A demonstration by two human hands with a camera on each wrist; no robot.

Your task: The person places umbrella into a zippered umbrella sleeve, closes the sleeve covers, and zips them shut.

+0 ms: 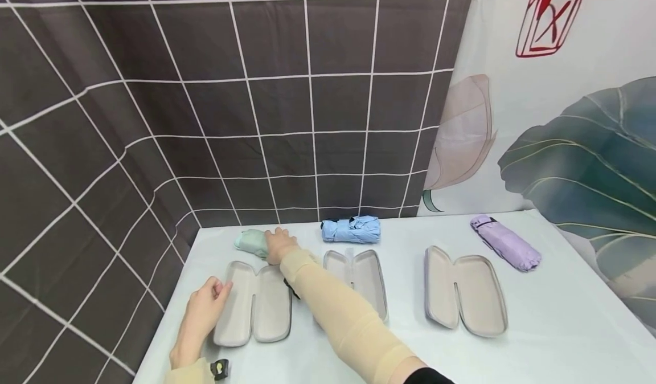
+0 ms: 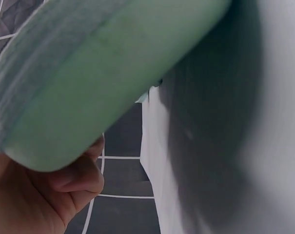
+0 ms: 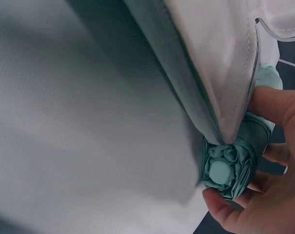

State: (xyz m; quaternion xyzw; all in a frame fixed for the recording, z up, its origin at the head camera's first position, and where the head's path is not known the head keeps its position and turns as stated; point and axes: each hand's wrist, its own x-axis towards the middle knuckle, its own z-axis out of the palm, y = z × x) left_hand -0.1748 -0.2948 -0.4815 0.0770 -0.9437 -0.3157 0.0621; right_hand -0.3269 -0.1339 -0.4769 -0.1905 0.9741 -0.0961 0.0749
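Note:
At the back left of the table, my right hand [image 1: 279,244] grips a folded green umbrella [image 1: 251,242]. The right wrist view shows its thumb and fingers around the rolled umbrella [image 3: 242,148], whose round end faces the camera. Just in front lies a hard zip case [image 1: 271,310], spread open with its beige lining up. My left hand [image 1: 204,310] holds that case's left edge with curled fingers. In the left wrist view the case's green outer shell [image 2: 103,83] covers part of the left hand [image 2: 49,195], including the thumb.
A blue folded umbrella [image 1: 351,230] lies at the back middle, behind a second open case [image 1: 366,278] partly covered by my right arm. To the right are a third open case [image 1: 479,295] and a purple folded umbrella [image 1: 506,243]. A dark grid curtain [image 1: 277,107] hangs behind the table.

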